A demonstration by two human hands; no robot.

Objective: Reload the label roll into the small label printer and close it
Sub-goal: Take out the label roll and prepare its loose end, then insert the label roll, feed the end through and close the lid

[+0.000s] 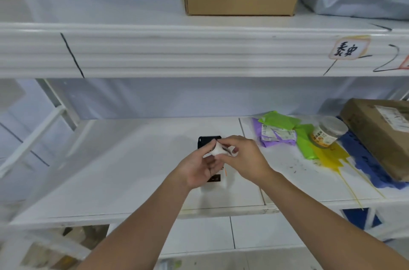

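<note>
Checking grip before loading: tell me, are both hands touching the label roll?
Touching. Head view shows left hand and right hand pinching the white label roll.

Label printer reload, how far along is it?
Done: the printer looks open, its black lid raised. In hand: the left hand and right hand hold the white label roll above it. Left: seating the roll and closing.

printer [213,179] on shelf [124,170], jar [328,131] right

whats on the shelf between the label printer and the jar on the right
In the head view, a purple mailer bag with a green bag on top lies between the label printer and the jar.
</note>
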